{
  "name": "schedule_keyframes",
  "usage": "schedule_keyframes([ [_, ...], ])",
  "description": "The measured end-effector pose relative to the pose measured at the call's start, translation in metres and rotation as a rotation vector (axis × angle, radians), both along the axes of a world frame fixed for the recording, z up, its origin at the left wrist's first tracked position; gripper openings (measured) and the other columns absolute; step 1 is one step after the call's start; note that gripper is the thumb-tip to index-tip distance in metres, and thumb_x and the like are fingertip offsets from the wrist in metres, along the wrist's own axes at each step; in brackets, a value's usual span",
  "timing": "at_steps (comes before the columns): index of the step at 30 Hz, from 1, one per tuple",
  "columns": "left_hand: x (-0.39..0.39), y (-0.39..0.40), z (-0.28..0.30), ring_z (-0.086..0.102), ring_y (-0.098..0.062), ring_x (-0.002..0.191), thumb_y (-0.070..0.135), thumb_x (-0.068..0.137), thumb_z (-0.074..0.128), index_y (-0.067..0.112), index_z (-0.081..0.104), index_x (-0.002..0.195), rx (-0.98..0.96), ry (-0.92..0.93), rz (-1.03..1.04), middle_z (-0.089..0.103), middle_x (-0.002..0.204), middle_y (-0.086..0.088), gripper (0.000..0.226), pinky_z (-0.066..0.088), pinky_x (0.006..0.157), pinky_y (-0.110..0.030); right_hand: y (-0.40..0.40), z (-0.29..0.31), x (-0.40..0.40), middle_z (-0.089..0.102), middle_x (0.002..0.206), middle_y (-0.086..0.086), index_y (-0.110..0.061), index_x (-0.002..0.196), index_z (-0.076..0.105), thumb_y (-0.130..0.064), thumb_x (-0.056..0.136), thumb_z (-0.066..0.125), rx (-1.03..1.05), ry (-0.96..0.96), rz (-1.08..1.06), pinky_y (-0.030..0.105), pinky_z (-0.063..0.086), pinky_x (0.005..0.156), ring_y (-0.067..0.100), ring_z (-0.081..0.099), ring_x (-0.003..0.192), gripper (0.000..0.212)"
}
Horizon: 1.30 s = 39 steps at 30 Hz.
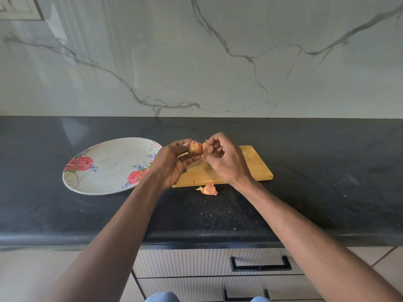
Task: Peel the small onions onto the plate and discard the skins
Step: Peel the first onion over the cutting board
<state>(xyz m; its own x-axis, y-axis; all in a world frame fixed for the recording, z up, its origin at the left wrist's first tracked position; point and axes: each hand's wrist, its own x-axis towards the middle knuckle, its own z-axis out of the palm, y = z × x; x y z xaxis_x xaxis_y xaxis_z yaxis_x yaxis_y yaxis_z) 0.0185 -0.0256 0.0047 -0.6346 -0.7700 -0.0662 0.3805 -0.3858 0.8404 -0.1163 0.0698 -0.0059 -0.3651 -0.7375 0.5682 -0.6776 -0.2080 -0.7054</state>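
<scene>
A small onion (pixel 195 147), round and glossy with brown papery skin and a tuft of dry roots at its top, sits raised above the near-left end of a board (pixel 257 164), held in the left hand (pixel 174 164). That hand's fingers (pixel 192 159) curl under and around the onion, with the thumb behind it, so the onion is gripped at its lower and left sides. The right hand (pixel 222 158) is just beside it, its fingers (pixel 212 149) bent tightly inward; they seem to pinch a pale orange bit (pixel 205 146) right against the onion, but whether that is loose skin or a second onion cannot be told. The board is a flat, pale wooden rectangle with rounded corners, lying on a dark, speckled stone desk (pixel 327 171) with a rounded front edge. A crumpled scrap of orange-pink skin (pixel 209 189), thin and curled, lies on the desk touching the board's near edge, with a few tiny flecks scattered nearer the front. To the left of the board, close to it, lies an oval white plate (pixel 104 162) printed with red roses, green leaves and blue dots; its surface looks matte and smooth. Behind the desk rises a pale marble-look wall (pixel 218 62) with grey veins. Below the desk are ribbed light drawers (pixel 185 262) with black bar handles.
</scene>
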Motion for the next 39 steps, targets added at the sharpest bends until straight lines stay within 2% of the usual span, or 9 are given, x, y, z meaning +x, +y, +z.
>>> schedule_keyframes([
  [5, 0.0012, 0.0009, 0.0001, 0.07, -0.026, 0.086, -0.009, 0.097, 0.048, 0.0, 0.064, 0.102, -0.024, -0.025, -0.016, 0.07, 0.094, -0.016, 0.019, 0.062, 0.082, -0.033, -0.0031, -0.0026, -0.0012, 0.069, 0.092, 0.0, -0.008, 0.096, 0.077, -0.012, 0.083, 0.08, -0.082, -0.013, -0.025, 0.019, 0.053, 0.066, 0.013, 0.063, 0.08, 0.013],
  [16, 0.0018, 0.0052, 0.0008, 0.072, -0.026, 0.082, -0.012, 0.093, 0.054, -0.002, 0.063, 0.102, -0.064, -0.012, -0.081, 0.071, 0.091, -0.017, 0.017, 0.06, 0.088, -0.039, -0.0066, -0.005, -0.0002, 0.067, 0.09, 0.0, -0.007, 0.086, 0.071, -0.002, 0.089, 0.07, -0.062, 0.106, -0.114, 0.031, 0.053, 0.078, 0.017, 0.063, 0.086, 0.006],
  [18, 0.0015, 0.0053, 0.0007, 0.073, -0.028, 0.085, -0.009, 0.095, 0.053, -0.002, 0.064, 0.102, -0.062, -0.023, -0.077, 0.071, 0.093, -0.018, 0.015, 0.062, 0.085, -0.038, -0.0071, -0.0059, -0.0002, 0.065, 0.092, 0.001, -0.007, 0.088, 0.067, -0.001, 0.092, 0.067, -0.04, 0.121, -0.122, 0.028, 0.051, 0.078, 0.018, 0.062, 0.088, 0.007],
  [23, 0.0018, 0.0044, 0.0019, 0.074, -0.029, 0.086, -0.002, 0.099, 0.051, -0.002, 0.063, 0.105, -0.038, -0.018, -0.05, 0.071, 0.097, -0.02, 0.013, 0.063, 0.076, -0.034, -0.0063, -0.0037, -0.0014, 0.061, 0.093, -0.002, -0.013, 0.085, 0.061, 0.0, 0.091, 0.066, 0.004, 0.075, -0.128, 0.004, 0.043, 0.069, 0.013, 0.059, 0.087, 0.015],
  [27, 0.0032, 0.0065, 0.0037, 0.074, -0.029, 0.083, -0.001, 0.1, 0.05, -0.003, 0.061, 0.109, -0.011, -0.004, -0.038, 0.072, 0.096, -0.021, 0.015, 0.063, 0.073, -0.032, -0.0055, -0.0035, -0.0022, 0.067, 0.094, 0.002, -0.007, 0.089, 0.073, 0.004, 0.086, 0.069, -0.03, 0.051, -0.101, 0.015, 0.052, 0.067, 0.01, 0.061, 0.08, 0.012],
  [29, 0.0037, 0.0067, 0.0043, 0.073, -0.029, 0.083, 0.002, 0.1, 0.053, -0.003, 0.062, 0.106, 0.013, 0.0, -0.025, 0.072, 0.096, -0.021, 0.012, 0.063, 0.071, -0.031, -0.0049, -0.003, -0.003, 0.07, 0.096, 0.001, -0.006, 0.096, 0.076, -0.003, 0.086, 0.073, -0.075, 0.024, -0.087, 0.013, 0.051, 0.067, 0.005, 0.062, 0.079, 0.01],
  [31, 0.0039, 0.0072, 0.0047, 0.073, -0.027, 0.081, 0.004, 0.099, 0.056, -0.002, 0.063, 0.105, 0.02, -0.013, -0.02, 0.072, 0.096, -0.02, 0.011, 0.062, 0.068, -0.03, -0.0048, -0.0023, -0.004, 0.071, 0.102, -0.001, -0.008, 0.105, 0.076, -0.014, 0.084, 0.079, -0.063, -0.001, -0.047, 0.011, 0.05, 0.07, 0.003, 0.064, 0.084, 0.022],
  [34, 0.0028, 0.0072, 0.0035, 0.072, -0.026, 0.076, 0.008, 0.098, 0.059, -0.001, 0.065, 0.106, 0.009, -0.044, -0.03, 0.07, 0.097, -0.022, 0.013, 0.063, 0.066, -0.03, -0.0063, -0.0031, -0.0035, 0.074, 0.109, -0.002, -0.012, 0.114, 0.075, -0.02, 0.078, 0.085, -0.017, -0.015, -0.015, 0.02, 0.055, 0.08, 0.01, 0.068, 0.093, 0.038],
  [39, 0.0034, 0.0061, 0.0027, 0.073, -0.028, 0.072, 0.015, 0.098, 0.062, -0.004, 0.062, 0.106, -0.026, -0.061, -0.043, 0.069, 0.09, -0.023, 0.021, 0.061, 0.061, -0.029, -0.0043, -0.0007, -0.0038, 0.076, 0.101, -0.003, -0.011, 0.11, 0.076, -0.017, 0.082, 0.081, -0.041, -0.097, -0.026, 0.026, 0.058, 0.085, 0.006, 0.07, 0.091, 0.029],
])
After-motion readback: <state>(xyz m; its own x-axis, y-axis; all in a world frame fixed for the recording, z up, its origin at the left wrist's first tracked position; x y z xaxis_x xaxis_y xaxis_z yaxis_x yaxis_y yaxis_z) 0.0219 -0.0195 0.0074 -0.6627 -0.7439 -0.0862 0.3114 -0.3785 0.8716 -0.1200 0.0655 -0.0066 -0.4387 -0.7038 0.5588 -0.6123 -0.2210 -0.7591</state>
